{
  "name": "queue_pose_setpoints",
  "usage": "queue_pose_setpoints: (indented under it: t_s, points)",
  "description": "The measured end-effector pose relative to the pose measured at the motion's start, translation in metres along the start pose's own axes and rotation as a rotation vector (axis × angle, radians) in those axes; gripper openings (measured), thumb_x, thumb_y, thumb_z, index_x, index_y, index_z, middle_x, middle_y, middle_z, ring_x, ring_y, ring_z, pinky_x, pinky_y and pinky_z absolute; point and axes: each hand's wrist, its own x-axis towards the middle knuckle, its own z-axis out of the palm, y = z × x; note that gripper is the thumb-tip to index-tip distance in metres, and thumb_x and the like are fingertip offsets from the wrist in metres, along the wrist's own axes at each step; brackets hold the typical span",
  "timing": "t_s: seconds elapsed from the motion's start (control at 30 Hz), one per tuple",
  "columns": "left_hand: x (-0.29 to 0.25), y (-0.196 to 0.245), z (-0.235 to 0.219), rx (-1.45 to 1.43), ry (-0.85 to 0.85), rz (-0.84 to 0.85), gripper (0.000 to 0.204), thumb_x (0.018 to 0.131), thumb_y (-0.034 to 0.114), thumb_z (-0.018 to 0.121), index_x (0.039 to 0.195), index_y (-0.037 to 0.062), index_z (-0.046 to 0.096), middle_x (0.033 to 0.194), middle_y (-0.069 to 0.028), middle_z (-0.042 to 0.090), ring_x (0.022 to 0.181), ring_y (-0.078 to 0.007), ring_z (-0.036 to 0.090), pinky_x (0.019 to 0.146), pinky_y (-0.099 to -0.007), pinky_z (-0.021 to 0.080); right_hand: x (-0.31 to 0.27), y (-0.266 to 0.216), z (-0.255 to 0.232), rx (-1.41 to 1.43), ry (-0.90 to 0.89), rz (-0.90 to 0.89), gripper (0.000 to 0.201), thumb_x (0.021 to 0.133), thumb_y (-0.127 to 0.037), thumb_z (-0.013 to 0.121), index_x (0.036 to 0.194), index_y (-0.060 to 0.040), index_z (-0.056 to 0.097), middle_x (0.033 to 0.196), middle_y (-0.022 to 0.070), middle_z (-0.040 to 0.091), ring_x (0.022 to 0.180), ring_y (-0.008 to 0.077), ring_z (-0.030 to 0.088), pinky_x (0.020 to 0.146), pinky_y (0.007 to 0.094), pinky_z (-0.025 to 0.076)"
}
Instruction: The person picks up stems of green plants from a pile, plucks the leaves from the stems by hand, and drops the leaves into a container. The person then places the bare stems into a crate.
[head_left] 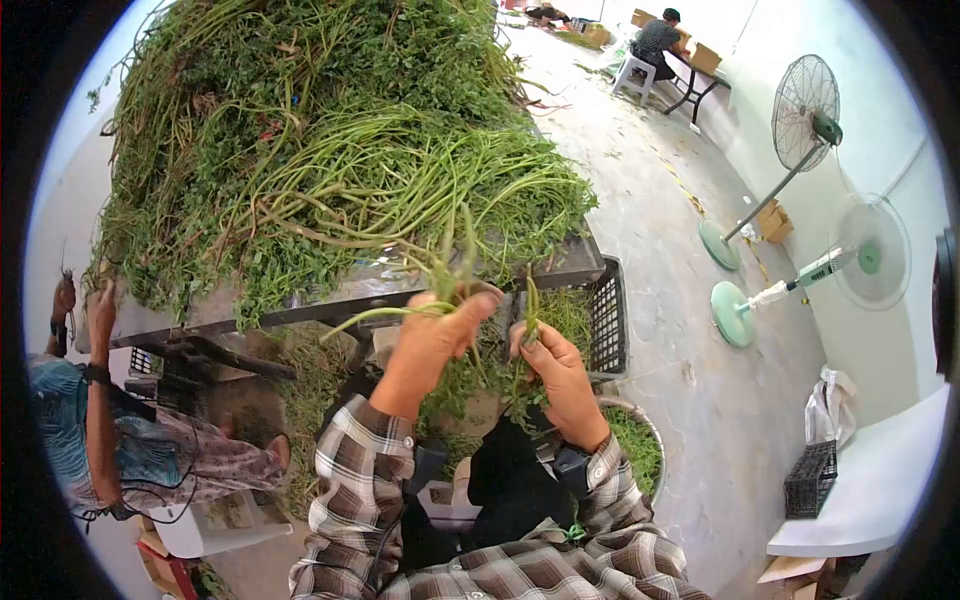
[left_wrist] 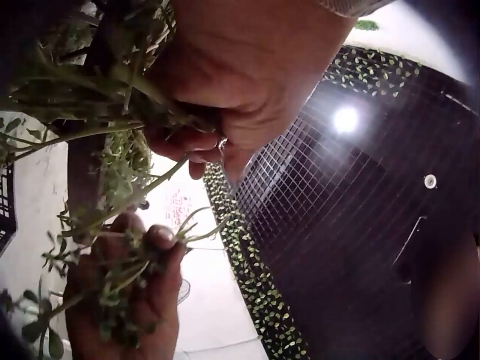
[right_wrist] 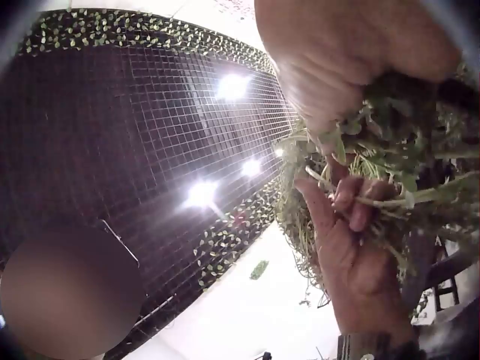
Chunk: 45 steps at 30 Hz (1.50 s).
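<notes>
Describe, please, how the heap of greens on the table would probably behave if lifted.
The heap would likely sag, as its thin stems bend and droop over the table edge. Being interlaced, they'd probably lift in tangles.

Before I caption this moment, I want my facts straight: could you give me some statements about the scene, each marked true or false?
1. The left hand grips green stems. True.
2. The right hand is empty. False: the right hand pinches a leafy sprig.
3. A heap of greens lies on the table. True.
4. In the head view, the two standing fans are left of the table. False: the two standing fans are right of it.
5. A person in the background sits on a white stool. True.
</notes>
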Motion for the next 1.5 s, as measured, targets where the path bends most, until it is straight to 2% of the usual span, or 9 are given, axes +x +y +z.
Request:
queue_pose_setpoints:
  t_s: [0.23, 0.3, 0.33, 0.57, 0.63, 0.83, 0.9, 1.1, 1.5]
  points:
    - [-0.002, 0.003, 0.005, 0.08, -0.19, 0.072, 0.02, 0.084, 0.023, 0.064, 0.09, 0.0033, 0.065, 0.061, 0.0037, 0.053, 0.051, -0.0026, 0.043, 0.043, -0.0188, 0.031, 0.017, 0.009, 0.013, 0.019, -0.186, -0.072, 0.031, 0.095, -0.024, 0.046, 0.11, 0.002, 0.053, 0.092, -0.002, 0.051, 0.085, 0.0063, 0.045, 0.077, 0.0222, 0.038]
    - [-0.001, -0.003, 0.004, 0.064, -0.173, 0.069, 0.018, 0.086, 0.016, 0.062, 0.092, -0.0016, 0.059, 0.069, -0.0015, 0.057, 0.058, -0.0072, 0.055, 0.048, -0.0217, 0.044, 0.017, 0.008, 0.018, 0.027, -0.145, -0.015, 0.022, 0.094, -0.023, 0.048, 0.095, -0.0016, 0.056, 0.084, -0.0027, 0.052, 0.08, 0.007, 0.047, 0.073, 0.022, 0.037]
    - [-0.004, -0.004, 0.006, 0.107, -0.125, 0.098, 0.023, 0.086, 0.024, 0.062, 0.088, 0.002, 0.063, 0.064, 0.0014, 0.054, 0.053, -0.0035, 0.046, 0.044, -0.0191, 0.033, 0.017, 0.011, 0.016, -0.016, -0.164, -0.019, 0.023, 0.094, -0.023, 0.047, 0.092, -0.0013, 0.055, 0.084, -0.0014, 0.053, 0.08, 0.0082, 0.047, 0.073, 0.0232, 0.037]
    - [-0.01, 0.003, 0.004, -0.011, -0.194, 0.131, 0.026, 0.091, 0.022, 0.053, 0.084, -0.0022, 0.06, 0.067, -0.0027, 0.058, 0.055, -0.0083, 0.056, 0.047, -0.0242, 0.044, 0.013, 0.002, 0.014, -0.006, -0.181, 0.032, 0.025, 0.095, -0.023, 0.043, 0.086, -0.0014, 0.053, 0.077, 0.0004, 0.05, 0.072, 0.0095, 0.047, 0.067, 0.0247, 0.038]
    - [-0.01, -0.002, 0.005, -0.023, -0.128, 0.115, 0.025, 0.091, 0.022, 0.053, 0.083, -0.0008, 0.061, 0.067, -0.0028, 0.058, 0.052, -0.0076, 0.053, 0.046, -0.0229, 0.041, 0.011, 0.002, 0.011, -0.003, -0.241, 0.047, 0.034, 0.094, -0.017, 0.042, 0.121, 0.0023, 0.049, 0.081, -0.001, 0.049, 0.076, 0.0075, 0.042, 0.071, 0.0231, 0.037]
    - [0.012, 0.021, -0.049, -0.404, 0.525, 0.177, 0.025, 0.087, 0.032, 0.06, 0.084, 0.0078, 0.06, 0.065, 0.0015, 0.054, 0.056, -0.0088, 0.052, 0.051, -0.0211, 0.042, -0.029, 0.024, 0.004, -0.189, -0.279, 0.197, 0.025, 0.095, -0.02, 0.042, 0.083, -0.0005, 0.051, 0.078, 0.0016, 0.05, 0.074, 0.011, 0.045, 0.071, 0.0258, 0.038]
    - [0.012, 0.02, -0.063, -0.433, 0.356, 0.346, 0.025, 0.088, 0.032, 0.059, 0.083, 0.0075, 0.061, 0.064, 0.0021, 0.055, 0.054, -0.0063, 0.046, 0.051, -0.0182, 0.037, -0.035, 0.033, -0.004, -0.243, -0.249, 0.038, 0.028, 0.095, -0.021, 0.038, 0.078, -0.001, 0.047, 0.074, 0.0017, 0.046, 0.07, 0.0125, 0.043, 0.068, 0.0264, 0.037]
    - [0.007, -0.005, -0.004, -0.024, 0.19, 0.091, 0.019, 0.087, 0.022, 0.058, 0.09, 0.0046, 0.065, 0.066, 0.0022, 0.055, 0.051, -0.0041, 0.039, 0.046, -0.0191, 0.03, -0.005, 0.021, -0.025, 0.05, -0.074, -0.091, 0.027, 0.098, -0.021, 0.036, 0.077, -0.005, 0.044, 0.071, 0.0013, 0.042, 0.065, 0.0115, 0.041, 0.062, 0.0254, 0.035]
    - [-0.004, -0.01, 0.028, 0.039, -0.198, -0.005, 0.023, 0.085, 0.024, 0.062, 0.089, 0.0018, 0.066, 0.06, 0.0007, 0.057, 0.048, -0.0032, 0.044, 0.041, -0.0193, 0.028, 0.004, 0.015, -0.009, 0.226, -0.197, 0.037, 0.028, 0.097, -0.03, 0.042, 0.092, -0.004, 0.052, 0.078, -0.0023, 0.046, 0.071, 0.007, 0.041, 0.061, 0.0229, 0.036]
